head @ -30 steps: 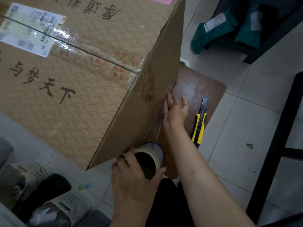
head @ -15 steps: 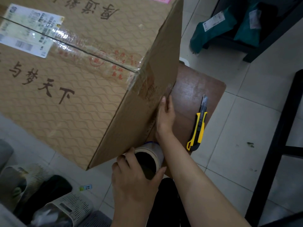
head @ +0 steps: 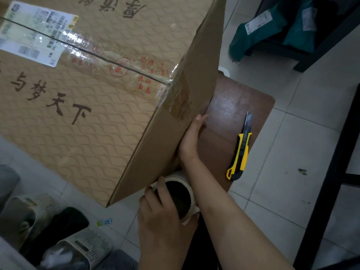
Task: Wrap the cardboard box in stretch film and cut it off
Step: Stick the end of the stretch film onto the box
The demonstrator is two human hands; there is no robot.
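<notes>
A large brown cardboard box [head: 101, 90] with printed characters and a white shipping label fills the upper left and rests on a brown stool [head: 239, 106]. My left hand [head: 165, 221] grips the stretch film roll [head: 185, 190] at the box's lower near corner. My right hand [head: 191, 139] lies flat, fingers together, pressed against the box's right side face. The film itself is hard to see there. A yellow and black utility knife [head: 240, 152] lies on the stool to the right of that hand, blade extended.
Beige perforated plastic baskets [head: 78, 248] stand on the tiled floor at the lower left. Green parcels [head: 257, 30] sit under a dark shelf at the upper right. A black frame leg [head: 331, 172] runs down the right side.
My right hand has slid left along the box's side face, from spread fingers to a flat edge-on press near the corner. The roll in my left hand stayed nearly still.
</notes>
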